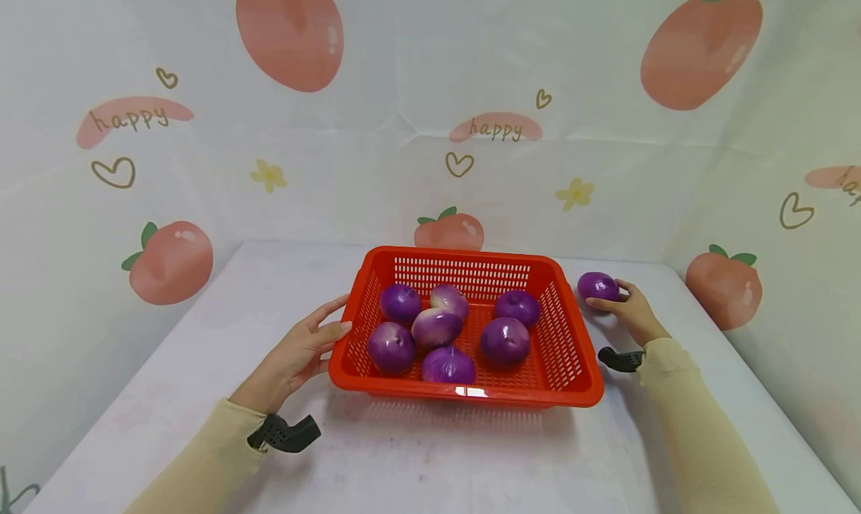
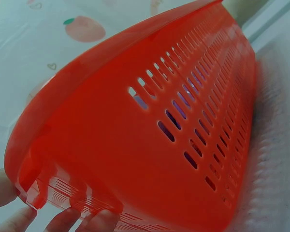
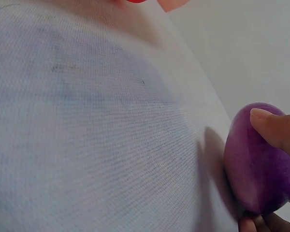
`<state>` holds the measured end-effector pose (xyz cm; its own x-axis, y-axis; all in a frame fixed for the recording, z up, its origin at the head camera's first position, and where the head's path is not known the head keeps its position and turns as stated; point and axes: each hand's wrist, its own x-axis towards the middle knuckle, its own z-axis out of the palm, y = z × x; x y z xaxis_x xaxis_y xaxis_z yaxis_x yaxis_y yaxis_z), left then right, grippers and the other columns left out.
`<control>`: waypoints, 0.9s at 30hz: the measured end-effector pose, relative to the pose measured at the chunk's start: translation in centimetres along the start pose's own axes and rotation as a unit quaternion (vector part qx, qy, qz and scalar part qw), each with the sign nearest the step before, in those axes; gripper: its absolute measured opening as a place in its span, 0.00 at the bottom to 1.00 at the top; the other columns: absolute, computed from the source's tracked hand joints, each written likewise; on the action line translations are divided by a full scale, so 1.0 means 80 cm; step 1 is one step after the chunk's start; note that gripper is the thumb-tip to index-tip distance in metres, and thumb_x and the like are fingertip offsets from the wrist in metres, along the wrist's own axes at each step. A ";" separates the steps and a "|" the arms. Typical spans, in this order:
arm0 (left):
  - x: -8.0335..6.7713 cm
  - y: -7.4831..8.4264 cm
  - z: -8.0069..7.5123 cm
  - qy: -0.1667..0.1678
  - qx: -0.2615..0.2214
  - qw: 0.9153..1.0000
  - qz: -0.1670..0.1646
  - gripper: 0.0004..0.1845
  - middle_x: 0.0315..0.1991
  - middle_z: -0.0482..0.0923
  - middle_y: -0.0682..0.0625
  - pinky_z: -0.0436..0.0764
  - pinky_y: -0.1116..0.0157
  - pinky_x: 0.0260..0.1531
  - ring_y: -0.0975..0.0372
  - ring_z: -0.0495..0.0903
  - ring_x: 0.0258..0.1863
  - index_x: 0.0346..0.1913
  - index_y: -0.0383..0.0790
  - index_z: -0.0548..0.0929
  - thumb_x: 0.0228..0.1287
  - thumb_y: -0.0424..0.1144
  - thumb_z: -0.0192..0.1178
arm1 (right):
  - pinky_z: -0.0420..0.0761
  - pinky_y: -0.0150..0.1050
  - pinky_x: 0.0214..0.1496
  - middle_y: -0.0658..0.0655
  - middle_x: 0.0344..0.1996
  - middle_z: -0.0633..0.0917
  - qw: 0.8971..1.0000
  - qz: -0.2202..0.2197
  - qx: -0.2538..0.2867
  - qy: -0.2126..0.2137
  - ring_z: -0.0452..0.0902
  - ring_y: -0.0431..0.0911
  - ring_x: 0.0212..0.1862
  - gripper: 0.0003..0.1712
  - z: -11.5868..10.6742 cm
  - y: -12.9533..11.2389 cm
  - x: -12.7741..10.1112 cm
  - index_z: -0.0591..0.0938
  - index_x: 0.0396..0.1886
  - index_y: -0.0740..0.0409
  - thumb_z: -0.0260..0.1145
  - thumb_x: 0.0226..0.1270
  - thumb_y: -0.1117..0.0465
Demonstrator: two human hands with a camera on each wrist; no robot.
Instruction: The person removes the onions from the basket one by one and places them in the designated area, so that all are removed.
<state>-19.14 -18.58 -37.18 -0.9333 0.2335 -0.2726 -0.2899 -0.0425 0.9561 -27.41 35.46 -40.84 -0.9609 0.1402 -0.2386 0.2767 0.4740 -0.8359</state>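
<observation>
A red plastic basket [image 1: 471, 394] with slotted sides holds several purple onions [image 1: 506, 342]. At its left end my left hand [image 1: 296, 353] grips the rim, thumb on top; in the left wrist view the fingertips [image 2: 63, 220] show under the rim, against the outer wall. To the right of the basket, my right hand [image 1: 632, 311] holds a single purple onion [image 1: 596, 287] between thumb and fingers. In the right wrist view the thumb [image 3: 280, 133] lies across this onion's side and fingertips show below it, close to the table cloth.
The basket stands on a table with a pale cloth [image 1: 417, 462]. A white curtain [image 1: 390, 81] printed with peaches, hearts and the word "happy" hangs behind and at both sides. A black wrist mount [image 1: 285, 433] sticks out from each sleeve.
</observation>
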 end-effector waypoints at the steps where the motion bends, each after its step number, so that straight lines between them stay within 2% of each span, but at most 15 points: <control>1: 0.000 0.000 0.000 0.002 -0.001 1.000 -0.001 0.37 0.50 0.80 0.53 0.84 0.57 0.45 0.64 0.83 0.45 0.76 0.53 0.54 0.69 0.44 0.59 | 0.48 0.68 0.72 0.76 0.73 0.43 1.000 0.001 0.000 -0.001 0.40 0.70 0.74 0.62 0.000 0.000 0.000 0.34 0.76 0.65 0.66 0.63 0.44; 27: -0.001 0.000 0.001 0.003 0.001 1.000 -0.001 0.37 0.53 0.79 0.51 0.85 0.57 0.45 0.63 0.82 0.46 0.76 0.54 0.54 0.68 0.45 0.59 | 0.48 0.67 0.72 0.78 0.73 0.43 1.000 0.006 0.004 -0.005 0.41 0.70 0.74 0.63 -0.003 -0.001 0.000 0.33 0.76 0.65 0.66 0.64 0.44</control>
<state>-19.08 -18.54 -37.16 -0.9337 0.2281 -0.2759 -0.2922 -0.0403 0.9555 -27.41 35.66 -40.65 -0.9576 0.1378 -0.2529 0.2880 0.4657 -0.8368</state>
